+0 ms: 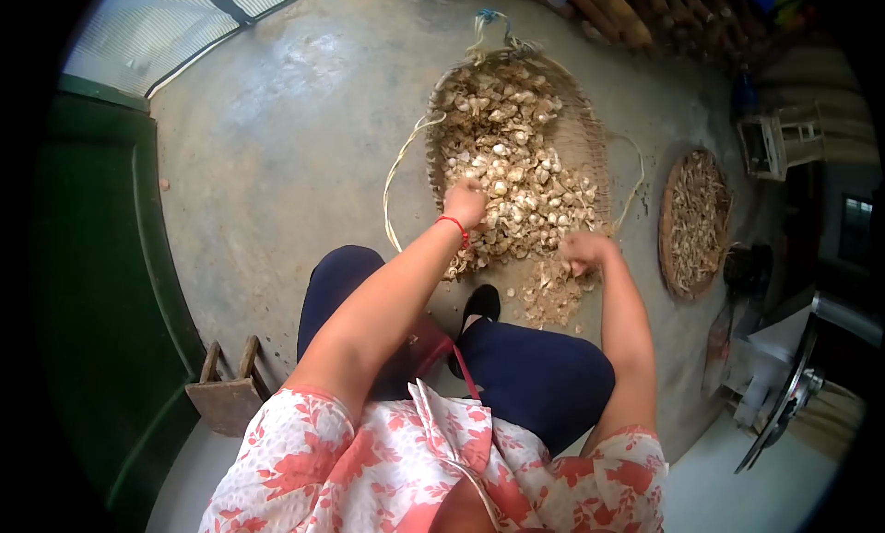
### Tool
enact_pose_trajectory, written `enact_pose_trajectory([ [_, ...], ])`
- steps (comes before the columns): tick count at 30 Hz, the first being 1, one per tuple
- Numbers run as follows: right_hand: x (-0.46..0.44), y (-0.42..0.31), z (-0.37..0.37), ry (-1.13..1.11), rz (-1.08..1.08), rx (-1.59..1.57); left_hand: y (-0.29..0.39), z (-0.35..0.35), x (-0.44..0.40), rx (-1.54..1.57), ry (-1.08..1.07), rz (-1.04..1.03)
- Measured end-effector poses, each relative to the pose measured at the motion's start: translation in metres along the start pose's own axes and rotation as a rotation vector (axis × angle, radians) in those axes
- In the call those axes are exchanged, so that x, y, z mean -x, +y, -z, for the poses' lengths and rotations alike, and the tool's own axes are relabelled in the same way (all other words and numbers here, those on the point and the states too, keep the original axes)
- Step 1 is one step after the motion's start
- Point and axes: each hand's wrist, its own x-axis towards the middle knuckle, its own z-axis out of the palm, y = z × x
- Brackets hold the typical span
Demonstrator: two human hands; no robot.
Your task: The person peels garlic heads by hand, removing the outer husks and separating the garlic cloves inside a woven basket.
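Note:
A long woven basket lies on the floor in front of my feet, heaped with what look like pale garlic bulbs with dry papery skins. My left hand, a red string round its wrist, is at the left side of the heap with curled fingers; what they hold is hidden. Over the basket's near right end, my right hand has its fingers drawn together, slightly blurred, and anything in them is too small to name. Loose skins and bits lie on the floor just below it.
A round tray of dry pieces lies to the right. Rope handles loop out from the basket. A small wooden stool stands at lower left by a green door. Logs are stacked at the back right.

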Motion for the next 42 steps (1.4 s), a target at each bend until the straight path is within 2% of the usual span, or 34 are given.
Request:
enact_pose_trajectory([
  [1,0.001,-0.016,0.008,-0.184,0.198,-0.287,-0.003,0.0,0.001,-0.067,-0.012,-0.025],
  [2,0.004,-0.027,0.001,0.043,0.23,-0.558,-0.005,-0.003,0.001,-0.067,-0.013,-0.015],
  [3,-0.001,-0.038,0.007,0.019,0.37,-0.624,-0.002,-0.002,0.003,-0.057,-0.024,-0.055],
  [4,0.002,-0.055,0.006,0.003,0.374,-0.615,0.007,0.004,0.01,-0.048,-0.025,-0.098],
  [6,0.011,-0.094,0.003,0.064,0.621,-0.658,0.028,0.006,0.029,0.257,-0.269,0.126],
  [7,0.017,-0.111,0.0,0.042,0.634,-0.65,0.031,0.008,0.03,0.253,-0.42,0.171],
  [9,0.027,-0.133,-0.01,0.195,0.804,-0.583,0.033,0.007,0.033,0.244,-0.459,0.227],
  [11,0.029,-0.138,-0.015,0.236,0.826,-0.537,0.033,0.008,0.034,0.265,-0.501,0.268],
  [12,0.031,-0.138,-0.017,0.291,0.842,-0.49,0.031,0.007,0.033,0.229,-0.491,0.199],
  [14,0.032,-0.139,-0.025,0.347,0.842,-0.548,0.028,0.002,0.027,0.192,-0.49,0.125],
  [16,0.039,-0.139,-0.03,0.693,0.751,-0.191,0.028,-0.002,0.025,0.079,-0.363,-0.041],
  [18,0.04,-0.128,-0.021,0.735,0.731,-0.169,0.026,-0.007,0.023,0.041,-0.332,-0.09],
  [20,0.04,-0.101,0.001,0.466,0.41,0.02,0.012,-0.013,0.014,-0.199,-0.091,-0.249],
  [21,0.039,-0.085,0.008,0.468,0.405,0.022,0.004,-0.01,0.004,-0.316,-0.036,-0.265],
  [23,0.031,-0.062,0.016,0.161,0.018,0.637,-0.007,-0.003,-0.006,-0.281,-0.038,-0.23],
  [24,0.025,-0.063,0.019,0.162,0.017,0.643,-0.008,0.0,-0.009,-0.247,-0.036,-0.196],
  [25,0.017,-0.067,0.024,0.305,0.056,0.596,0.001,0.005,-0.002,-0.112,-0.099,-0.067],
  [26,0.009,-0.073,0.03,0.447,0.099,0.543,0.009,0.007,0.007,-0.108,-0.093,-0.066],
  [27,0.029,-0.114,0.031,0.517,0.134,0.333,0.018,0.009,0.019,-0.105,-0.058,-0.021],
  [28,0.008,-0.123,0.039,0.618,0.254,0.239,0.022,0.012,0.025,-0.105,-0.021,0.025],
  [29,-0.019,-0.133,0.048,0.715,0.375,0.139,0.023,0.015,0.025,-0.121,-0.073,0.006],
  [32,-0.079,-0.156,0.064,0.773,0.468,0.215,0.018,0.021,0.018,-0.115,-0.131,-0.026],
  [34,-0.092,-0.171,0.054,0.925,0.358,0.416,0.024,0.031,0.017,-0.136,-0.154,-0.038],
  [36,-0.088,-0.166,0.051,0.917,0.337,0.33,0.026,0.031,0.018,-0.093,-0.186,-0.029],
  [38,-0.076,-0.159,0.051,0.531,0.457,-0.073,0.029,0.027,0.017,-0.037,-0.164,-0.044],
  [39,-0.069,-0.154,0.041,0.658,0.515,-0.082,0.031,0.027,0.015,-0.018,-0.185,-0.035],
  [40,-0.065,-0.149,0.039,0.656,0.514,-0.082,0.03,0.025,0.013,0.002,-0.205,-0.023],
  [42,-0.056,-0.131,0.033,0.323,0.715,-0.686,0.029,0.015,0.011,0.056,-0.22,-0.026],
])
